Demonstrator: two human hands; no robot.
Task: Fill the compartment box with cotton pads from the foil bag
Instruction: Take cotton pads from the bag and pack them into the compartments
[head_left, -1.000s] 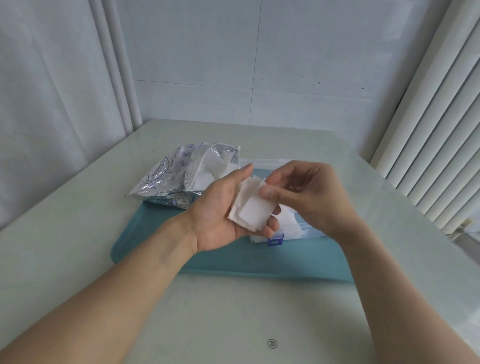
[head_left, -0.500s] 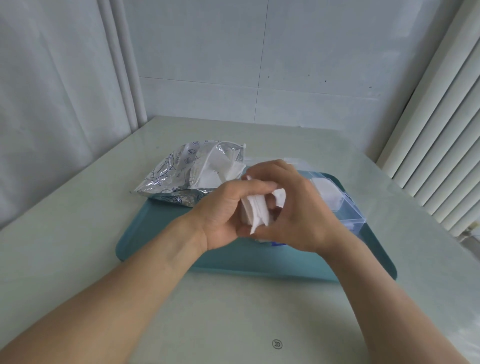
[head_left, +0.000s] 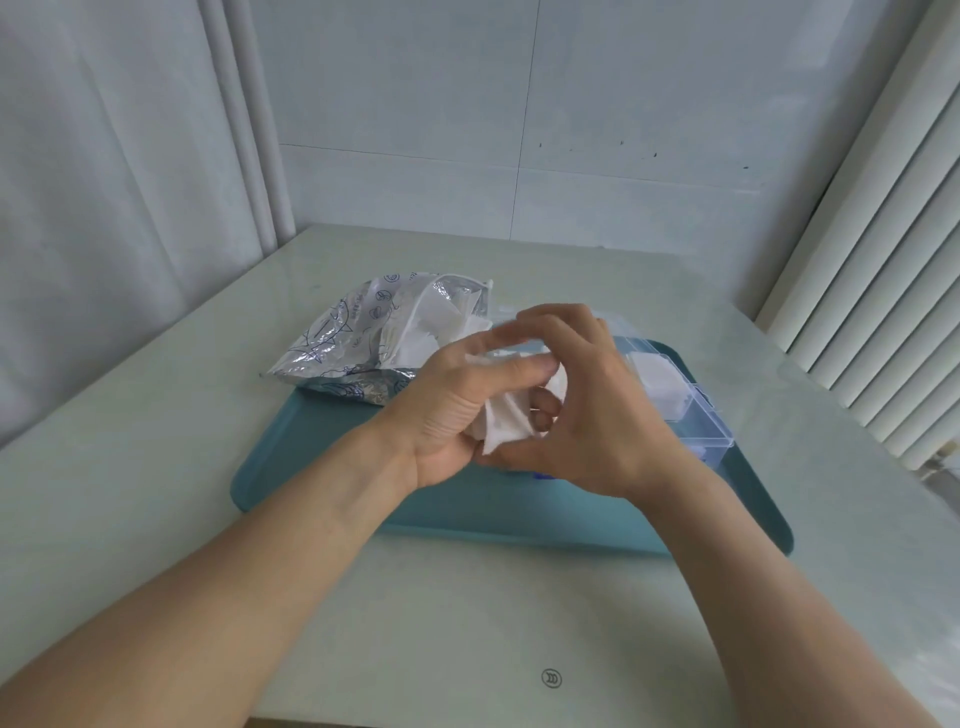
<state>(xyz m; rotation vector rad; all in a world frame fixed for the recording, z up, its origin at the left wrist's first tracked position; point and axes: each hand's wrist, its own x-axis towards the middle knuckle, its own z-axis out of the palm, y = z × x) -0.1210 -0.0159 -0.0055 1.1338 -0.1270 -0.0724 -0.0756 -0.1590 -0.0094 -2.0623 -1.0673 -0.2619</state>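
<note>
A small stack of white cotton pads (head_left: 506, 423) sits between both hands above the teal tray (head_left: 322, 457). My left hand (head_left: 447, 410) cups the stack from the left, thumb laid across its top. My right hand (head_left: 587, 410) wraps over it from the right, fingers curled around the pads. The silver foil bag (head_left: 358, 343) lies open on the tray's far left corner, with white pads showing in its mouth. The clear compartment box (head_left: 685, 410) stands behind my right hand, mostly hidden; one compartment at its right holds white pads.
The tray rests on a pale tabletop (head_left: 467, 623). A curtain (head_left: 119, 182) hangs at the left, a ribbed white radiator (head_left: 883, 260) stands at the right, and a tiled wall closes the back.
My right hand has closed over the pad stack that my left hand held up open a second ago. Both hands have sunk slightly towards the box.
</note>
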